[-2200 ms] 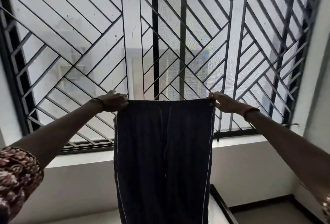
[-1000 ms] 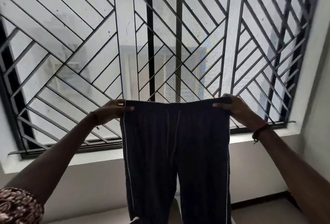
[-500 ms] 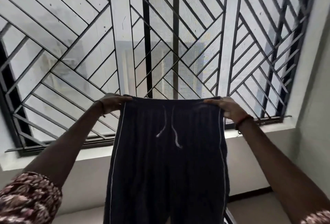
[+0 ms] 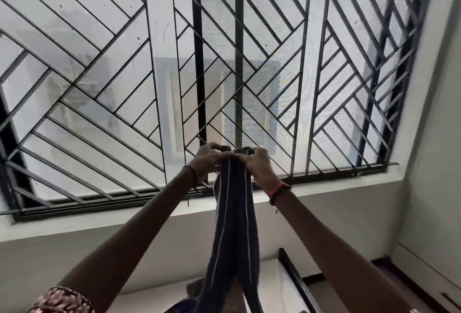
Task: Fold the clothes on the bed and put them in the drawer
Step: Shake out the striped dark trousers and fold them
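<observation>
The dark trousers are held up at arm's length in front of the grilled window, doubled lengthwise so that the two white side stripes hang close together. The waistband is gathered at the top, where both grips meet. The left hand and the right hand are each closed on the waistband, touching each other. This hold is judged to let the legs hang straight and line up before further folding. The lower ends of the legs are cut off by the frame. The drawer is not in view. No brand, label or legible writing is visible.
</observation>
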A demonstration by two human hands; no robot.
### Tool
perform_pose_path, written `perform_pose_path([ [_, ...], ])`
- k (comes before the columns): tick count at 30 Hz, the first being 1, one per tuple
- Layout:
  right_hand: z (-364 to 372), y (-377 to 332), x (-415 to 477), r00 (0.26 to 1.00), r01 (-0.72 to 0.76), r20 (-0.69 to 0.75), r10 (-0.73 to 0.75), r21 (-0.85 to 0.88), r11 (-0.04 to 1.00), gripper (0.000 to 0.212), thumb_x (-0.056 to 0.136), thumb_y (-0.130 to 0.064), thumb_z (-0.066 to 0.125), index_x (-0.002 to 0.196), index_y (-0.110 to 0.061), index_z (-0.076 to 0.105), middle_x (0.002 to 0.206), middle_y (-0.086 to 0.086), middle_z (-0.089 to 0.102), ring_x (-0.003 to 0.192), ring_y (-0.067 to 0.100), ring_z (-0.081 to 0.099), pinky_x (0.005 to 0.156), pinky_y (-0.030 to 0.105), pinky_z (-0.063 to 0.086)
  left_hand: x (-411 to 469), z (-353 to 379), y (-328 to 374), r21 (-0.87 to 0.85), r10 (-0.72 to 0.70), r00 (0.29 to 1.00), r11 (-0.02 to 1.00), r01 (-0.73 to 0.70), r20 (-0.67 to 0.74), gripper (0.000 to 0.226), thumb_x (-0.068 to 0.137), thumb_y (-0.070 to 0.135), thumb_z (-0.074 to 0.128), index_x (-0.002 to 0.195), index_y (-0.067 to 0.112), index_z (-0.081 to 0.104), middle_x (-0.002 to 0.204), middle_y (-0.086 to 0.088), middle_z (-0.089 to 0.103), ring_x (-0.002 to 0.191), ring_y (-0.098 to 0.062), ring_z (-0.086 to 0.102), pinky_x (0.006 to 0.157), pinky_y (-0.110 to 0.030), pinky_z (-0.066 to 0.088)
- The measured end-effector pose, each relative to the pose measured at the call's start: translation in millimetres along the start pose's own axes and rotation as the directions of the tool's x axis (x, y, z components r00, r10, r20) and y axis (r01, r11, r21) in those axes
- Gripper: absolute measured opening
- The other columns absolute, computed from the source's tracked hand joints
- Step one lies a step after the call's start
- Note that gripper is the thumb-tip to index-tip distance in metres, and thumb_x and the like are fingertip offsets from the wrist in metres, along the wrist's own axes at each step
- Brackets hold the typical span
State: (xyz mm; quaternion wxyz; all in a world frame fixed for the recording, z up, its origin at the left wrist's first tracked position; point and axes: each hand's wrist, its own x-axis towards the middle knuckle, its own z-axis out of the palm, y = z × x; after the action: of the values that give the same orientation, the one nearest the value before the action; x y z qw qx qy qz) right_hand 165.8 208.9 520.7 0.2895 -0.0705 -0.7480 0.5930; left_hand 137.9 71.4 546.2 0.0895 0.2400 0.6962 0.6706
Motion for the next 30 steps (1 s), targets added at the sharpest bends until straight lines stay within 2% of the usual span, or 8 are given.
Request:
perform_pose_path([
  [3,1.1,-1.6,-0.3,0.999,-0.044,-0.016,0.045,0.028,0.999,0.042,0.077,-0.046,0.071,0.074,-0.003,0.071,0.08,0.017,0.072,0.079,0.03,0.07,0.075,0.043,0.056,-1.2,8.9,1.8,-0.044,0.0,0.999,0.999,0.001,0.034,0.009,0.09,0.017,0.061,0.088,0.009,0.057,0.083,-0.007,0.062,0.068,-0.011,0.06,0.061,-0.02,0.049],
  [6,-3.3,-1.9,-4.3,0.995,-0.066,0.073,0.062,0.054,0.996,0.071,0.054,-0.072,0.072,0.067,-0.003,0.068,0.073,0.012,0.071,0.073,0.027,0.069,0.071,0.041,0.054,-1.8,10.9,2.5,-0.075,-0.024,0.998,0.997,0.029,0.065,0.029,0.101,0.03,0.039,0.09,0.01,0.056,0.087,-0.006,0.059,0.078,-0.015,0.057,0.073,-0.024,0.047],
  [11,-21.3,-4.0,-16.7,0.972,0.006,0.226,-0.055,0.214,0.977,0.025,0.075,-0.012,0.078,0.093,0.004,0.071,0.077,0.01,0.07,0.067,0.013,0.066,0.063,0.02,0.052,-5.7,12.7,0.9,-0.266,-0.094,0.993,0.958,0.111,0.073,0.035,0.105,0.028,0.023,0.117,0.0,0.041,0.097,-0.017,0.055,0.083,-0.023,0.057,0.08,-0.032,0.049],
  [14,-33.9,-0.7,-16.7,0.941,-0.022,0.332,-0.07,0.266,0.964,0.012,0.081,-0.006,0.071,0.093,-0.005,0.072,0.081,0.007,0.071,0.074,0.014,0.069,0.067,0.021,0.055,-8.7,10.8,-0.2,-0.26,-0.078,0.987,0.959,0.113,0.144,0.032,0.105,0.028,0.026,0.117,0.002,0.039,0.099,-0.018,0.061,0.082,-0.023,0.066,0.075,-0.034,0.055],
  [18,-44.4,5.3,-15.6,0.925,-0.098,0.379,-0.004,0.248,0.964,0.007,0.088,-0.011,0.064,0.086,-0.01,0.071,0.087,0.009,0.072,0.085,0.02,0.068,0.082,0.032,0.055,4.8,1.7,-6.4,0.048,0.203,0.977,0.979,-0.201,-0.066,0.044,0.095,0.025,0.054,0.128,0.003,0.033,0.107,-0.018,0.059,0.078,-0.015,0.066,0.064,-0.022,0.056],
  [20,-51.4,6.6,-15.9,0.918,-0.133,0.397,0.019,0.26,0.956,0.012,0.091,-0.013,0.06,0.087,-0.007,0.07,0.089,0.01,0.072,0.087,0.022,0.068,0.088,0.037,0.052,7.8,-7.6,-6.7,0.304,0.328,0.943,0.893,-0.331,0.061,0.071,0.079,0.042,0.071,0.133,0.014,0.035,0.117,-0.005,0.052,0.101,-0.008,0.055,0.073,-0.013,0.05],
  [24,-63.0,1.3,-16.5,0.898,-0.144,0.44,-0.004,0.301,0.943,0.015,0.095,-0.012,0.054,0.091,-0.006,0.068,0.089,0.01,0.072,0.086,0.021,0.067,0.088,0.037,0.052,10.9,-10.8,-8.6,0.591,0.03,0.902,0.746,-0.307,0.43,0.075,0.064,0.041,0.082,0.127,0.027,0.045,0.119,0.012,0.054,0.111,-0.006,0.053,0.084,-0.014,0.047],
  [30,-83.3,5.4,-25.1,0.853,-0.156,0.522,0.007,0.242,0.957,0.018,0.096,-0.016,0.053,0.099,-0.004,0.066,0.093,0.007,0.071,0.087,0.017,0.068,0.08,0.029,0.056,8.5,-18.6,0.2,0.862,-0.297,0.868,0.446,-0.242,0.398,0.04,0.067,0.037,0.083,0.099,0.029,0.059,0.09,0.014,0.066,0.084,-0.006,0.064,0.066,-0.02,0.052],
])
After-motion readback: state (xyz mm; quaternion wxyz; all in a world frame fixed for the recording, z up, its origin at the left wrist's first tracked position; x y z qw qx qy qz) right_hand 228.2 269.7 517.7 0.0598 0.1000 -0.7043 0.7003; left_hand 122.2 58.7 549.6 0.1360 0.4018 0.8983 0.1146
